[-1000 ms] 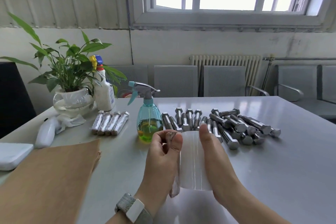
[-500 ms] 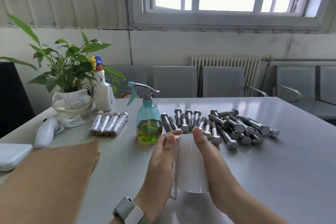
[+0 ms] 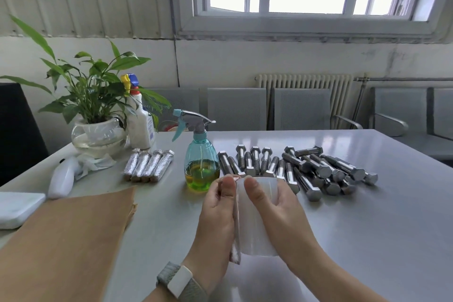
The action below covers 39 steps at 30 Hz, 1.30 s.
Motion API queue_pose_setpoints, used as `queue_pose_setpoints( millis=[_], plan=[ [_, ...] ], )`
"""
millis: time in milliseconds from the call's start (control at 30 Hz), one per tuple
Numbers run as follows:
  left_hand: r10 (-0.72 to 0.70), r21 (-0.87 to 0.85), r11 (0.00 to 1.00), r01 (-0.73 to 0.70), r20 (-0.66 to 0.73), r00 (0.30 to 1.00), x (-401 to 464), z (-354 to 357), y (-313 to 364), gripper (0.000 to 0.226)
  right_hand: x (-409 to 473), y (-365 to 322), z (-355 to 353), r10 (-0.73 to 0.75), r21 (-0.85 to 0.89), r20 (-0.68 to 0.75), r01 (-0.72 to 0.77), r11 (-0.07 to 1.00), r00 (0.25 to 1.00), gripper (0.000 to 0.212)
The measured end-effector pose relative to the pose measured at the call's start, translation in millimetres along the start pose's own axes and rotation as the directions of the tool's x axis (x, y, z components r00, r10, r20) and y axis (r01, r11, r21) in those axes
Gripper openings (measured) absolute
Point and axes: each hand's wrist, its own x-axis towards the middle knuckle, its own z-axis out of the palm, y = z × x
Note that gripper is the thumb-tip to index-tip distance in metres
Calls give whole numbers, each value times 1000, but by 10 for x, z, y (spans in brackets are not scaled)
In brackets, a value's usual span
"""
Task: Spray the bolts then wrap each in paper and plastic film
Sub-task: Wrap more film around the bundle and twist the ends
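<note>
My right hand (image 3: pixel 279 213) grips a roll of clear plastic film (image 3: pixel 257 225) held upright over the table, thumb on its front. My left hand (image 3: pixel 215 213) holds a wrapped bolt (image 3: pixel 235 235) against the roll's left side, thumb near its top. Behind the hands lie several bare steel bolts (image 3: pixel 301 169) in a loose pile. A teal spray bottle (image 3: pixel 201 154) with yellow-green liquid stands to their left. Several wrapped bolts (image 3: pixel 149 165) lie side by side further left. A stack of brown paper (image 3: pixel 66 240) covers the near left.
A potted plant (image 3: pixel 98 115) in a glass bowl and a white cleaner bottle (image 3: pixel 140 120) stand at the back left. A white handheld device (image 3: pixel 62 178) and a white pad (image 3: pixel 17 208) lie at the left edge. Grey chairs (image 3: pixel 301 108) line the far side.
Both hands drew closer together around the roll and bolt. My left thumb now sits beside my right thumb at the roll's top.
</note>
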Motion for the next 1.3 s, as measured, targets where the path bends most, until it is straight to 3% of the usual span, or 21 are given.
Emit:
queue_pose_setpoints(
  millis=[133, 233, 367, 500, 600, 700, 800, 1000, 1200, 1300],
  plan=[
    [-69, -217, 974, 66, -4, 998, -32, 11, 24, 41, -7, 24, 25, -5, -58, -78, 0, 998, 997, 81],
    [-176, -318, 927, 198, 96, 980, -68, 10, 76, 49, -16, 13, 14, -12, -135, -101, -2, 991, 995, 59],
    [-191, -391, 894, 220, 111, 975, -67, 19, 91, 56, 35, -7, -32, 112, 27, -70, -110, 994, 991, 58],
    [-143, -217, 962, 166, 118, 983, -48, -11, 25, 44, 38, -34, -82, 240, 195, 152, -267, 944, 959, 63],
    [-20, 77, 997, 14, 72, 997, -21, -98, 35, 47, 38, -49, -124, 293, 243, 236, -348, 905, 926, 64],
    [118, 363, 920, -151, 112, 987, -8, -191, 43, 46, 43, -40, -126, 288, 237, 212, -335, 912, 934, 74],
    [217, 455, 861, -229, 80, 973, -21, -192, 23, 44, 9, -38, -87, 264, 222, 186, -302, 927, 946, 79],
    [185, 239, 955, -178, -6, 983, 22, -96, 26, 46, 23, -76, -64, 215, 229, 135, -242, 943, 967, 78],
    [127, 89, 989, -120, -72, 989, 10, -48, 4, 54, -58, -82, -3, 38, 63, -10, -38, 997, 999, 81],
    [104, 8, 995, -104, -77, 992, -7, -28, 1, 54, -69, -62, 47, 1, 16, -63, 0, 1000, 998, 72]
  ],
)
